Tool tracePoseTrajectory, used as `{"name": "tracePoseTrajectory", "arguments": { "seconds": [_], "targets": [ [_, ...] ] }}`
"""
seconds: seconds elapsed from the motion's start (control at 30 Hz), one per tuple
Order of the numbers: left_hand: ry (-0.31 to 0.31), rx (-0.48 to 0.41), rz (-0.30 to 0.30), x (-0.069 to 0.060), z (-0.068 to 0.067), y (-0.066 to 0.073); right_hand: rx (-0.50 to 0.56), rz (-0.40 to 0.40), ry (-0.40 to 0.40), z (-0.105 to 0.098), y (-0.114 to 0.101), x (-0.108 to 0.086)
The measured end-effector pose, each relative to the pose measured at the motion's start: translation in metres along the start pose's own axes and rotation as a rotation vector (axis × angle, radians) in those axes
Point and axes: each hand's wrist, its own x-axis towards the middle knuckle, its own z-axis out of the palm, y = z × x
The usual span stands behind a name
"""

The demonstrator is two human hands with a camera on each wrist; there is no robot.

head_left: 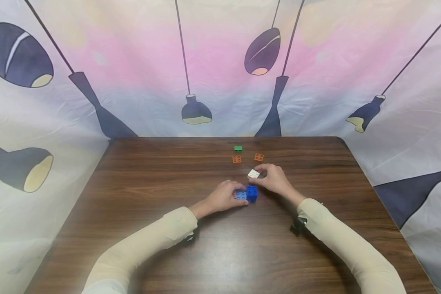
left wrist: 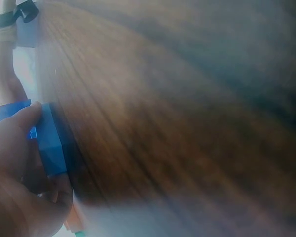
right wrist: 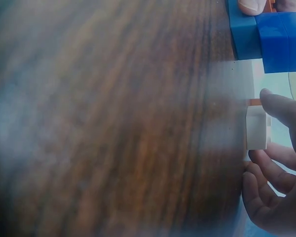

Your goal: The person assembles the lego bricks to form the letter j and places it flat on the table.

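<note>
The left hand (head_left: 224,197) grips a light blue brick (head_left: 241,195), thumb on its near side and fingers on the far side. Against its right end stands a taller dark blue block (head_left: 251,193). Some orange shows beside the light blue brick, partly hidden by the fingers. In the left wrist view the left hand (left wrist: 19,168) has its thumb on the light blue brick (left wrist: 52,140). The right hand (head_left: 275,179) holds a white brick (head_left: 253,174) between thumb and fingers, low at the tabletop; the right wrist view shows this white brick (right wrist: 256,128) between them.
Beyond the hands on the wooden table (head_left: 150,175) lie a green brick (head_left: 238,148) and two orange bricks, one at left (head_left: 237,159) and one at right (head_left: 259,157). A patterned cloth (head_left: 220,73) hangs behind the table's far edge.
</note>
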Motion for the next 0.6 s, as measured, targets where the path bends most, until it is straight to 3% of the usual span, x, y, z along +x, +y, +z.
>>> {"name": "tracePoseTrajectory", "arguments": {
  "seconds": [0.23,0.6],
  "targets": [
    [-0.007,-0.005,-0.005,-0.0004,0.0007,-0.0008,-0.005,0.027,-0.014,0.0018,-0.0005,-0.0003],
    [-0.024,-0.012,-0.018,-0.0002,-0.0008,-0.0005,0.003,-0.024,-0.015,-0.0038,0.0019,-0.0027]
  ]
}}
